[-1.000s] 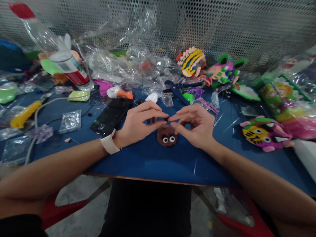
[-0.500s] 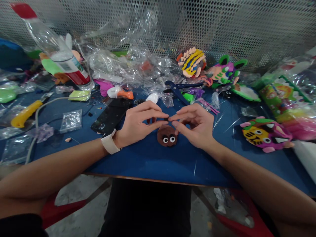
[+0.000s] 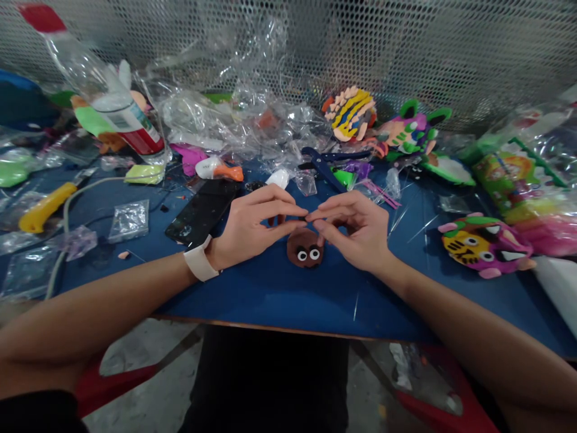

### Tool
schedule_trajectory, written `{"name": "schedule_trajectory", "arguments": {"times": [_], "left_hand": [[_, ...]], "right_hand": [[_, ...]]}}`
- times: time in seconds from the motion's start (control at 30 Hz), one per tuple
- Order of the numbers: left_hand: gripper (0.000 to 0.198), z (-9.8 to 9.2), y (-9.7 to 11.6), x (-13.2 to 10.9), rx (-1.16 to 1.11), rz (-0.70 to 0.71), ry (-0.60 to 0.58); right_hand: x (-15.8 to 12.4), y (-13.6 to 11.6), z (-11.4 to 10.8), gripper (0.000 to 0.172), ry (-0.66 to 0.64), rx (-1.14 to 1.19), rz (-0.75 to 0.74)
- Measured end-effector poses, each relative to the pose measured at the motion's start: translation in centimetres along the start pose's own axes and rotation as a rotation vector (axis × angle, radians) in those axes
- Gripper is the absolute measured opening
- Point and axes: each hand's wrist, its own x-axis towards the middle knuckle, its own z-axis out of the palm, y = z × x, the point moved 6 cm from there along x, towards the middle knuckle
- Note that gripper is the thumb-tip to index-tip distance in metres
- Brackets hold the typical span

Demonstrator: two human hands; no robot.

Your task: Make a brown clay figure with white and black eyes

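Observation:
A round brown clay face (image 3: 303,249) with two white-and-black eyes lies flat on the blue table (image 3: 288,300). Over its upper edge, my left hand (image 3: 256,219) has its thumb and fingers drawn together in a pinch. My right hand (image 3: 354,228) meets it from the other side, fingertips also pinched. Between the touching fingertips there seems to be a tiny dark bit, too small to make out. A black phone (image 3: 202,211) lies just left of my left hand.
Dark-handled pliers (image 3: 327,168) lie beyond my hands. A yellow-handled cutter (image 3: 47,209) and a tilted plastic bottle (image 3: 119,108) are at left. To the right sits a colourful clay animal face (image 3: 487,245). Crumpled clear wrappers (image 3: 216,120) pile up along the mesh panel (image 3: 315,36).
Both hands stay almost in place over the brown clay face. The right fingertips have shifted very slightly, and the dark bit between the fingers shows less.

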Motion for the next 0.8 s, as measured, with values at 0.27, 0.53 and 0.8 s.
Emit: {"name": "schedule_trajectory", "arguments": {"times": [0.27,0.53,0.8], "left_hand": [[0.011,0.11,0.0,0.05,-0.024,0.002,-0.017],[0.01,0.06,0.03,0.05,-0.017,-0.001,-0.019],[0.01,-0.02,0.09,0.14,-0.031,0.0,-0.021]], "right_hand": [[-0.1,-0.12,0.05,0.018,0.001,0.025,-0.013],[-0.17,0.12,-0.01,0.018,0.003,0.025,0.014],[-0.21,0.04,0.12,0.016,0.007,0.028,0.024]]}}
